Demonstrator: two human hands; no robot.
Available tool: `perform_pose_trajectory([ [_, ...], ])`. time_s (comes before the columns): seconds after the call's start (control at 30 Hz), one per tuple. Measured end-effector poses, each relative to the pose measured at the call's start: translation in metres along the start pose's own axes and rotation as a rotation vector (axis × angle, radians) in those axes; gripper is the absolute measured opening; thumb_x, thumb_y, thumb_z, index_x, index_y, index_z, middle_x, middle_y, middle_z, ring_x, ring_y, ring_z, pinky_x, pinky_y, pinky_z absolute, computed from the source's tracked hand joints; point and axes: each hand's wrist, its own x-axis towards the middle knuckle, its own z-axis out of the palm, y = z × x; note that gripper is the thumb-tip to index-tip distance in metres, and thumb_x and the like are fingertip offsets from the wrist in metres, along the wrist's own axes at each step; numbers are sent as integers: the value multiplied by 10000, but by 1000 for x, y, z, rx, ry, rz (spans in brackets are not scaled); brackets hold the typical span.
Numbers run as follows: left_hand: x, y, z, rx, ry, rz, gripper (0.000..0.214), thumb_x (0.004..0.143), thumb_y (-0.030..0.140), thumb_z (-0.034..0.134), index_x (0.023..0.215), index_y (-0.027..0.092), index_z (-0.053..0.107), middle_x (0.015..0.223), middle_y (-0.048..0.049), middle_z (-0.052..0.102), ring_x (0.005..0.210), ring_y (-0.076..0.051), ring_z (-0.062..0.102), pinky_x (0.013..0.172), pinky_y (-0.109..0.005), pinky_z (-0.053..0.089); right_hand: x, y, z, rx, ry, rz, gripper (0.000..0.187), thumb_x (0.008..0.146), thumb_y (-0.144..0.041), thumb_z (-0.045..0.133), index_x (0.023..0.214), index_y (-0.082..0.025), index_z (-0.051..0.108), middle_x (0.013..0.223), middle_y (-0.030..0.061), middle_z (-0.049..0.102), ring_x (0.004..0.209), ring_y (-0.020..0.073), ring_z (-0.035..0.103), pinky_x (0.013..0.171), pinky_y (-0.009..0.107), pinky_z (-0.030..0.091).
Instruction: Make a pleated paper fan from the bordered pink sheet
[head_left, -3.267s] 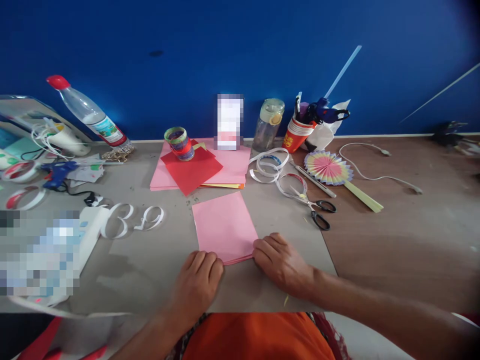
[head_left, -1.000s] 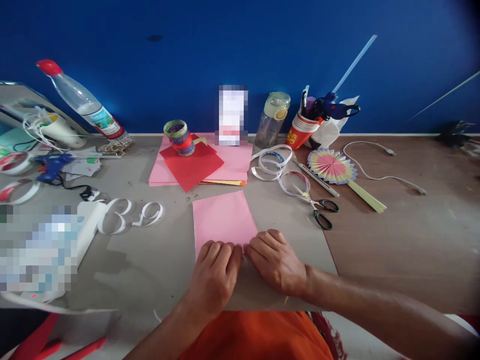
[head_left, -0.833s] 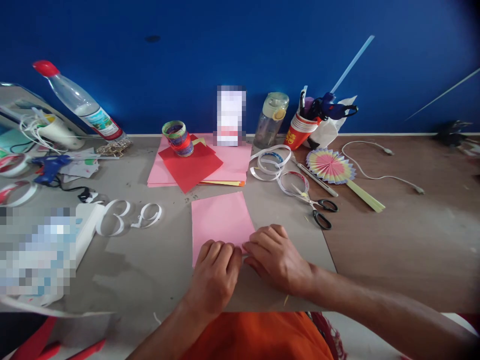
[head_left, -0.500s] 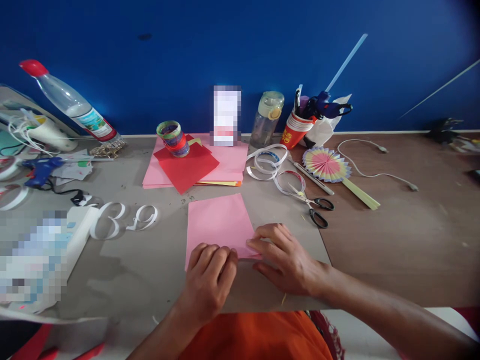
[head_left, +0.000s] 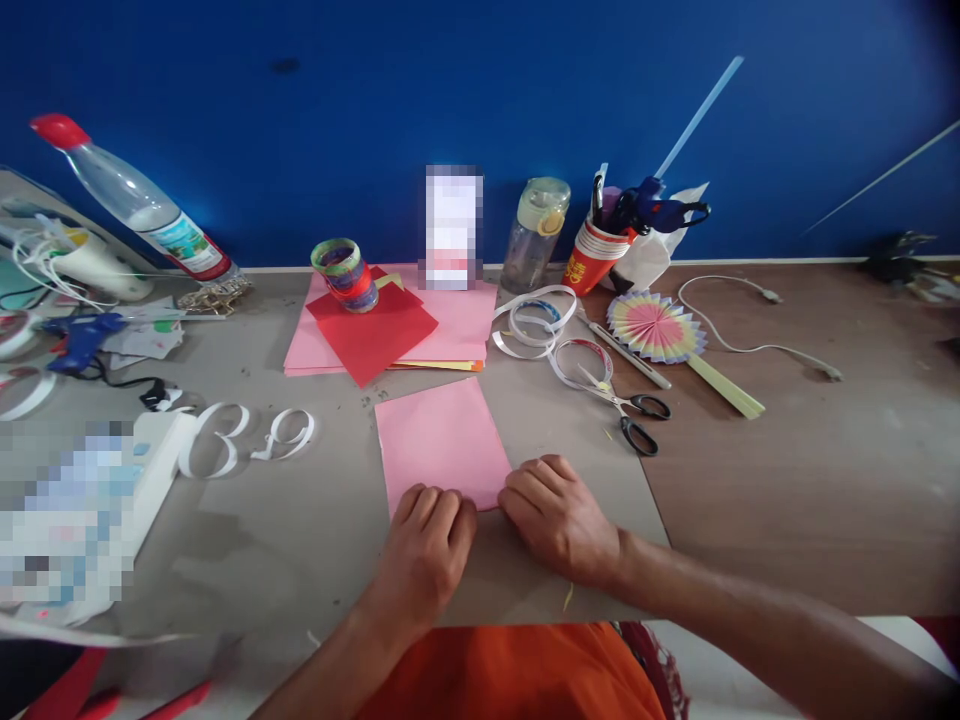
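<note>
A sheet of pink paper (head_left: 441, 440) lies on the grey part of the desk in front of me. My left hand (head_left: 431, 540) is closed on its near edge, toward the left corner, with the fingers curled and pressed together. At the near right corner my right hand (head_left: 559, 515) pinches the same edge, fingers bent. Between the two hands the near edge looks slightly raised or folded. My fingertips and thumbs are mostly hidden. Scissors (head_left: 619, 405) with black handles lie to the right, beyond my right hand.
Behind the sheet, a paper stack (head_left: 457, 330) bears red paper (head_left: 373, 330) and tape rolls (head_left: 346, 275). A folded paper fan (head_left: 654, 325), a cutter (head_left: 626, 355), a bottle (head_left: 534, 235) and a red cup (head_left: 595, 255) stand or lie to the right. Left are a glue gun (head_left: 82, 338) and white strips (head_left: 214, 440).
My right hand has closed from loosely spread fingers to a pinch on the sheet's near right corner. The paper has turned slightly, its near left corner shifting right.
</note>
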Motion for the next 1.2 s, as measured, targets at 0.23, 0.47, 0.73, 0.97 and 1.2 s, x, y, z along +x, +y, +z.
perform_pose_trajectory([
  [0.23,-22,-18,-12,51,16,-67,195,866,21,449,916,123,608,815,-74,603,748,-198,515,728,-362,441,-3,1,-3,-30,-4,40,233,925,-126,420,765,-159,585,748,53,550,748,179,438,702,327,310],
  [0.47,-22,-18,-15,55,9,-55,203,864,21,442,900,137,603,794,-67,597,737,-193,524,718,-353,451,7,-8,-10,31,-30,93,115,893,-153,481,868,-160,593,858,76,592,831,204,476,741,350,334],
  [0.73,-24,-16,-14,11,-55,-58,213,853,22,448,885,159,608,803,-63,583,736,-194,504,724,-357,440,8,-7,-2,-3,-117,17,186,890,-129,482,715,-171,529,726,35,537,713,170,417,693,335,294],
  [0.97,-25,-16,-14,-12,-88,-85,187,839,11,478,845,159,592,766,-47,562,742,-197,504,703,-346,429,6,-6,2,-40,-73,-26,220,911,-127,425,725,-162,538,713,41,529,694,168,398,684,336,279],
  [1.2,-27,-19,-15,20,-48,-83,212,859,13,440,840,160,592,760,-50,576,727,-197,512,705,-347,431,1,-5,-1,-16,-47,-13,215,913,-114,429,759,-164,570,712,38,539,701,167,439,709,334,307],
])
